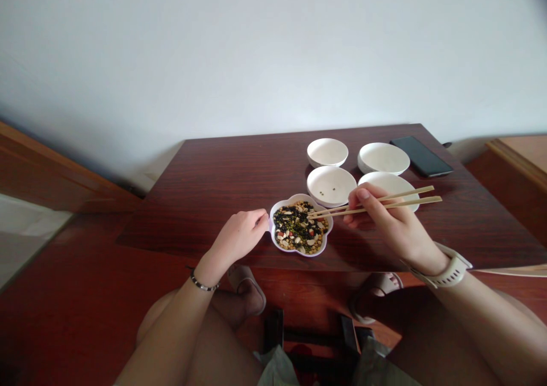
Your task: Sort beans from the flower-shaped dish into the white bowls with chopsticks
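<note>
My left hand (pixel 244 232) is closed on the handle at the left side of a flower-shaped dish (pixel 321 253). Mixed beans and nuts (pixel 299 226) fill this dish: black, green and yellow beans with pale peanut pieces. In my right hand (pixel 384 221) is a pair of wooden chopsticks (pixel 410 198), their tips down at the mix near the dish's upper right. Whether the tips pinch a bean is too small to tell. Just behind the dish stands a white bowl (pixel 318 175) with a few small green beans at its bottom. My right hand partly covers another white bowl (pixel 384 180).
Two more white bowls, the back left bowl (pixel 327 150) and the back right bowl (pixel 384 157), stand behind. A dark phone or tablet (pixel 421 155) lies at the right of the dark wooden table (pixel 239 169). A pale wall (pixel 256 50) rises behind the table.
</note>
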`<state>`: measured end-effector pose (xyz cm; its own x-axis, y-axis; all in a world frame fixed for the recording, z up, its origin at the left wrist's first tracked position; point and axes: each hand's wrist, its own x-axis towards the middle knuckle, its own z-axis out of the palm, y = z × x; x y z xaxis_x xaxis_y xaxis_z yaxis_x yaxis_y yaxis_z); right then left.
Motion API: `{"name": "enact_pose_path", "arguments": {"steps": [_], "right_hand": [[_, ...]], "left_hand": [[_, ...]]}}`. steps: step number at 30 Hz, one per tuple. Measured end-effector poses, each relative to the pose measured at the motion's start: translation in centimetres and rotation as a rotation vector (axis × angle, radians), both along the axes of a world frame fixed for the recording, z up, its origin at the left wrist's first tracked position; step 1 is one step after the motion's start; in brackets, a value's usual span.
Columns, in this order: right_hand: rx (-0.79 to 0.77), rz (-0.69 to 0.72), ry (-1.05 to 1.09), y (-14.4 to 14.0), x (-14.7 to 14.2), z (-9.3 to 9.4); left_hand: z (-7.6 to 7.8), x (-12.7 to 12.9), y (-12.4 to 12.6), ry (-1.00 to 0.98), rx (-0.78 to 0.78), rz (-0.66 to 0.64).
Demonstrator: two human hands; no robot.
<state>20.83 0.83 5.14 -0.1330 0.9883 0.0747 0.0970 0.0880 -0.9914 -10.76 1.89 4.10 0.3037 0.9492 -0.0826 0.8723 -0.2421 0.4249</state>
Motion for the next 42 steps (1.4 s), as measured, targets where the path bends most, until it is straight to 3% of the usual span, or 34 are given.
{"name": "enact_pose_path", "arguments": {"steps": [9, 16, 23, 32, 36, 42], "right_hand": [[0.079, -0.151, 0.139, -0.3, 1.2, 0.8], [0.298, -0.496, 0.235, 0.6, 6.9, 1.0], [0.267, -0.625, 0.207, 0.4, 12.2, 0.0], [0.216, -0.612, 0.205, -0.1, 12.8, -0.3], [0.210, -0.497, 0.208, -0.2, 10.6, 0.2], [0.104, -0.249, 0.154, -0.7, 5.1, 0.8]], "left_hand": [[-0.2, -0.1, 0.1, -0.005, -0.013, -0.005], [-0.3, 0.1, 0.2, 0.000, -0.004, -0.006], [-0.1, 1.0, 0.5, 0.013, -0.025, -0.006], [-0.8, 1.5, 0.9, 0.023, -0.031, 0.013], [-0.8, 1.4, 0.9, 0.018, -0.034, 0.015], [-0.8, 0.4, 0.6, 0.009, -0.022, -0.003]]}}
